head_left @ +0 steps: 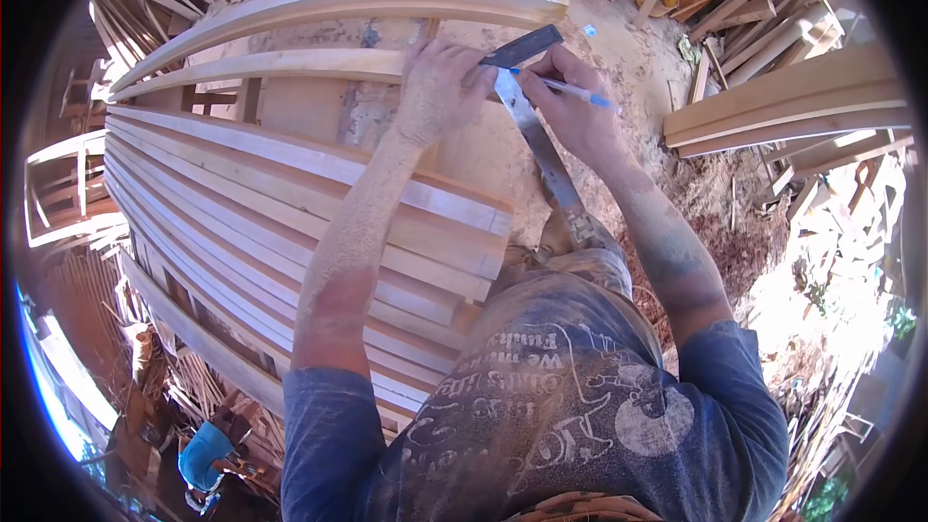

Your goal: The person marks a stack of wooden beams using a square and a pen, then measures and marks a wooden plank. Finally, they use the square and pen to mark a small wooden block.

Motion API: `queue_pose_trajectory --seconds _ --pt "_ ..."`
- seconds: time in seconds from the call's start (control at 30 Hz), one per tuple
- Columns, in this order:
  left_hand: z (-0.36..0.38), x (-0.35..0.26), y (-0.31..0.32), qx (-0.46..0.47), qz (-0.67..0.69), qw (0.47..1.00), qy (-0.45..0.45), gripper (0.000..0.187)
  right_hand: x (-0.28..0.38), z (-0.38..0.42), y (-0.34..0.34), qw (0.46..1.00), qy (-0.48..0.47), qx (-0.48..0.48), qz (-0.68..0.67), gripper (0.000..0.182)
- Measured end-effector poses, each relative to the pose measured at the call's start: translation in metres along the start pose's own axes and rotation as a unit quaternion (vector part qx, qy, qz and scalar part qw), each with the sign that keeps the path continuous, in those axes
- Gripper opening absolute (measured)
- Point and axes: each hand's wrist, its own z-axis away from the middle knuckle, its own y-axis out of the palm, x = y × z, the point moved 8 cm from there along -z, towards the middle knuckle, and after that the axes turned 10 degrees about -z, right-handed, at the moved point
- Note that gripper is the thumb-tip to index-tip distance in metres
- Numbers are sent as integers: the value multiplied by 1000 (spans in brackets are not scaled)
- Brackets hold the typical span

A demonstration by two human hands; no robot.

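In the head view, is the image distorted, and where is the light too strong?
Head view: strong fisheye bends the long pale wooden planks and leaves black corners; sunlight overexposes the sawdust ground at right; hands and the blue-capped pen stay sharp.

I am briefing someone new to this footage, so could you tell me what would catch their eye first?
At top centre, the left hand presses a metal square onto a curved wooden plank, while the right hand holds a blue pen against it. Long curved slats fan across the left.
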Motion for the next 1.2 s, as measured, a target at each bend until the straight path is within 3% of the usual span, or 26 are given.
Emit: queue_pose_trajectory --seconds 0.13,0.2,0.23,0.33,0.37,0.43,0.5,0.57,0.63,0.67,0.7,0.8,0.83,0.9,1.0,1.1,1.2 --pt "1 2 0 -11 -1 1000 -2 27 9 23 -16 990 83 48 103 16" --pt "1 1 -1 3 5 1000 -12 29 24 47 -24 994 81 16 72 16" --pt "1 2 1 5 7 1000 -14 30 30 55 -28 995 77 0 57 17" --pt "3 5 3 8 -5 1000 -14 34 36 80 -12 988 -123 2 96 22" --pt "2 3 1 6 -14 1000 -10 35 36 88 -4 985 -105 39 130 26" --pt "2 -3 -4 10 -27 999 15 36 11 91 0 998 9 56 27 28" --pt "2 -8 -13 17 -37 998 54 36 7 92 0 997 20 71 14 28" --pt "4 -13 -43 8 64 998 -27 38 28 98 -10 990 -60 84 93 27" --pt "12 -15 -60 101 178 973 -109 37 34 107 -10 977 10 175 -124 25" --pt "24 -10 -65 195 236 940 -148 36 38 113 -10 947 44 218 -232 24" --pt "35 -11 -65 283 288 896 -186 35 30 117 -8 902 141 232 -335 24" --pt "43 -28 -84 315 272 883 -216 30 -9 110 -15 874 147 159 -435 27" --pt "36 -30 -90 301 232 904 -194 29 -23 96 -20 907 118 112 -389 26" --pt "22 -35 -93 277 157 936 -148 29 -74 73 -33 933 163 -55 -317 27" --pt "8 -42 -73 290 44 956 -28 28 -150 40 -4 869 240 -91 -423 29" --pt "-8 -50 -49 255 -20 964 73 26 -160 13 13 872 238 -104 -416 40" --pt "-29 -43 -34 171 -40 977 121 25 -159 -5 7 843 225 -124 -473 39"
